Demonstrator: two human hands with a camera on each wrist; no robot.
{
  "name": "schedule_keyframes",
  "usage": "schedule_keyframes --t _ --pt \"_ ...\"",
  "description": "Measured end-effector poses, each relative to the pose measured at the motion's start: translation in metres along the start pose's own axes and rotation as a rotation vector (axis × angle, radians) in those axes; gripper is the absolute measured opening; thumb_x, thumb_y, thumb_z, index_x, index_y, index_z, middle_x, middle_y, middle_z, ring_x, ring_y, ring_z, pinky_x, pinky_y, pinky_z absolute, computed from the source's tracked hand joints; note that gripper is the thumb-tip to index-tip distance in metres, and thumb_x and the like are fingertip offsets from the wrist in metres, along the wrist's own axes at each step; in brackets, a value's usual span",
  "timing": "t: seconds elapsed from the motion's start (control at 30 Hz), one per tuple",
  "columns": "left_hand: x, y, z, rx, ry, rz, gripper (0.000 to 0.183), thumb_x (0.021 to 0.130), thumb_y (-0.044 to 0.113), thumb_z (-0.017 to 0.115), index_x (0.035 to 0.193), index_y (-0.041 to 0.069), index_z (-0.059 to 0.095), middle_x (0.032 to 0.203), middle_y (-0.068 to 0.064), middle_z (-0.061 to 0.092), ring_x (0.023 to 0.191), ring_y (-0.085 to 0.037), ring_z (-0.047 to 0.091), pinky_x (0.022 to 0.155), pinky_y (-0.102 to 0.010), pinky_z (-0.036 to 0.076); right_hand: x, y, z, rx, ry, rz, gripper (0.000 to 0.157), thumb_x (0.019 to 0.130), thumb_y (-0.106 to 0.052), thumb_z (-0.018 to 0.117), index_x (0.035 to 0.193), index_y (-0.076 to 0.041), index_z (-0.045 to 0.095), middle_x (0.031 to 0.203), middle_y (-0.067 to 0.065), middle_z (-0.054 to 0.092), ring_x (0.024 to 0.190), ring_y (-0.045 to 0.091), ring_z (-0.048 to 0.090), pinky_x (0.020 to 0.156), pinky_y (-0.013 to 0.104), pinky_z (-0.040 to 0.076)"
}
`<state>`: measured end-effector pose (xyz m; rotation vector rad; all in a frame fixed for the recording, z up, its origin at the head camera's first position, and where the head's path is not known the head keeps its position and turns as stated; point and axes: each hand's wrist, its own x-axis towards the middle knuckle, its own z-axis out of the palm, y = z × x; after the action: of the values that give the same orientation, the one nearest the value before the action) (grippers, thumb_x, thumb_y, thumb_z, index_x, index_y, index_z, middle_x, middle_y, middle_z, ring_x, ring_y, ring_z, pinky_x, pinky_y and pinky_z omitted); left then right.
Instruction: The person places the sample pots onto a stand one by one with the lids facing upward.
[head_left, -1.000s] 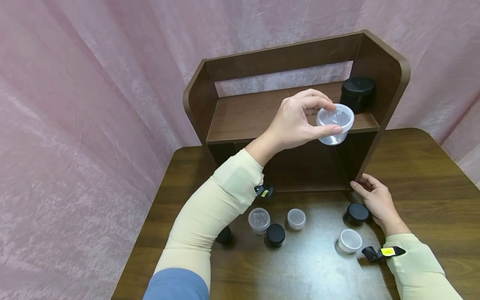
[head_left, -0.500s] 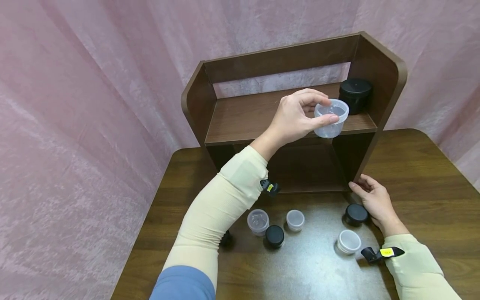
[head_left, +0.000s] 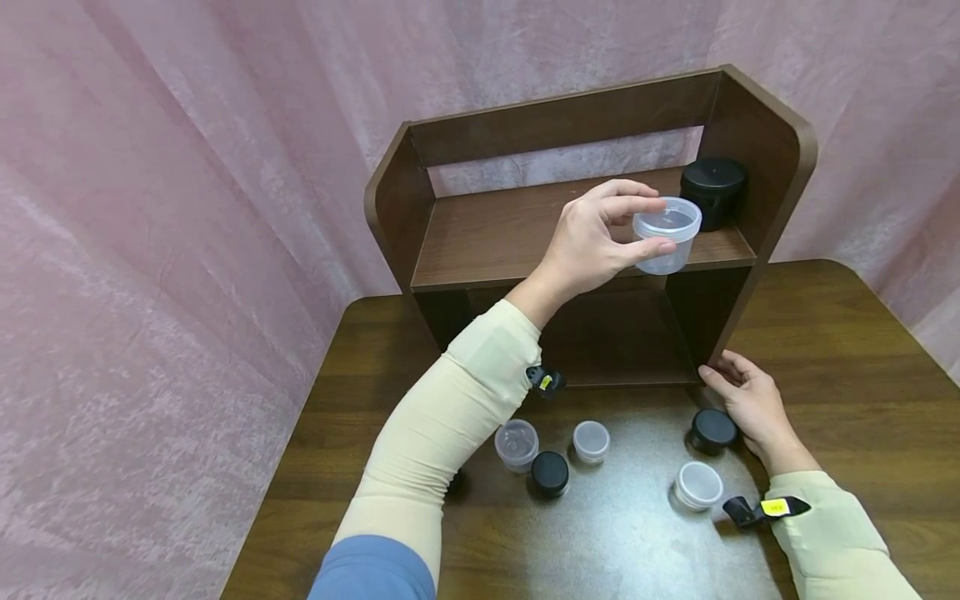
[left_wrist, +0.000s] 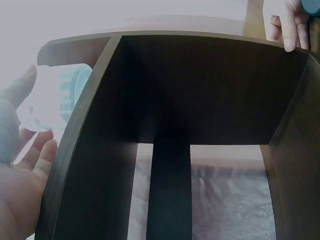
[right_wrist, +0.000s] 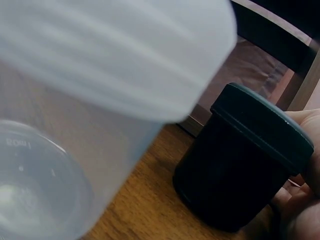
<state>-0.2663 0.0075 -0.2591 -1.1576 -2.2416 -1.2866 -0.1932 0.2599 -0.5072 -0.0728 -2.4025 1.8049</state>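
Note:
My left hand holds a small clear plastic jar with a translucent lid between thumb and fingers. The jar is upright at the front edge of the upper board of a dark brown desktop shelf. It overlaps a black lidded jar at that board's right end. In the left wrist view the held jar looks washed out by light. Low at the shelf's right side panel, my right hand grips the front edge, thumb in front and fingers on the outer face.
Beside my right hand stand a black-lidded jar and a white-lidded jar. Further left are two translucent-lidded jars and another black-lidded jar. My left sleeve partly hides one more dark item. A pink curtain hangs behind.
The jar in my left hand has tipped from leaning toward the camera to upright, and has risen slightly. My right hand stays at the panel.

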Motion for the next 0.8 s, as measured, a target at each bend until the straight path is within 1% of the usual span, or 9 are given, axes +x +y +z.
schedule_keyframes --t 0.17,0.23,0.3,0.4,0.43,0.53,0.67,0.8 --pt "-0.001 -0.001 0.002 -0.017 0.029 0.025 0.039 0.071 0.021 0.087 0.105 0.006 0.074 0.112 -0.001 0.067 0.099 -0.001 0.057 0.083 -0.018 0.047 0.0 0.001 0.0 0.01 0.005 -0.005 0.055 0.094 -0.03 0.063 0.131 0.006 0.046 0.102 -0.02 0.054 0.098 -0.008 0.048 0.079 0.006 0.041" --pt "-0.002 0.0 0.003 -0.022 0.044 0.055 0.038 0.07 0.019 0.087 0.104 0.005 0.074 0.11 -0.003 0.068 0.098 -0.003 0.058 0.082 -0.019 0.048 0.0 0.002 0.0 0.005 0.005 -0.005 0.055 0.094 -0.029 0.063 0.131 0.007 0.046 0.101 -0.021 0.054 0.098 -0.007 0.048 0.079 0.006 0.041" --pt "-0.002 0.004 0.004 -0.032 0.052 0.08 0.037 0.07 0.015 0.087 0.102 0.002 0.074 0.109 -0.006 0.069 0.097 -0.005 0.059 0.081 -0.019 0.048 0.0 0.002 -0.001 0.0 0.004 -0.006 0.055 0.094 -0.028 0.063 0.132 0.007 0.045 0.101 -0.021 0.054 0.098 -0.007 0.048 0.079 0.006 0.041" --pt "-0.002 0.012 0.004 -0.05 0.065 0.122 0.035 0.07 0.008 0.086 0.101 -0.003 0.073 0.108 -0.012 0.069 0.097 -0.011 0.06 0.08 -0.023 0.048 0.0 0.003 -0.002 -0.003 0.003 -0.007 0.055 0.094 -0.029 0.063 0.132 0.007 0.046 0.101 -0.02 0.054 0.098 -0.007 0.048 0.078 0.006 0.042" --pt "-0.002 0.015 0.004 -0.056 0.065 0.125 0.035 0.07 0.006 0.086 0.101 -0.004 0.072 0.107 -0.013 0.069 0.097 -0.013 0.061 0.08 -0.024 0.049 0.0 0.003 -0.002 -0.003 0.002 -0.006 0.054 0.094 -0.029 0.063 0.132 0.006 0.046 0.102 -0.02 0.054 0.098 -0.007 0.049 0.078 0.006 0.042" --pt "-0.001 0.018 0.006 -0.055 0.043 0.085 0.035 0.071 0.007 0.085 0.102 -0.003 0.072 0.109 -0.012 0.068 0.099 -0.011 0.06 0.081 -0.022 0.048 0.001 0.003 -0.001 -0.002 0.005 -0.005 0.053 0.094 -0.029 0.063 0.131 0.006 0.047 0.101 -0.02 0.054 0.097 -0.006 0.049 0.078 0.006 0.042" --pt "0.005 0.012 0.011 -0.028 -0.009 0.006 0.037 0.073 0.017 0.086 0.105 0.004 0.073 0.114 -0.003 0.067 0.101 0.0 0.057 0.084 -0.014 0.045 0.0 0.003 0.0 -0.012 0.004 -0.005 0.056 0.094 -0.029 0.063 0.132 0.008 0.045 0.101 -0.019 0.054 0.096 -0.007 0.049 0.077 0.006 0.042" --pt "0.009 0.006 0.015 -0.03 -0.03 -0.004 0.039 0.073 0.022 0.085 0.107 0.007 0.073 0.116 0.001 0.067 0.103 0.001 0.056 0.084 -0.013 0.044 0.0 0.001 0.001 -0.032 -0.008 0.001 0.061 0.095 -0.031 0.061 0.136 0.009 0.041 0.107 -0.012 0.053 0.097 -0.008 0.047 0.077 0.006 0.041"
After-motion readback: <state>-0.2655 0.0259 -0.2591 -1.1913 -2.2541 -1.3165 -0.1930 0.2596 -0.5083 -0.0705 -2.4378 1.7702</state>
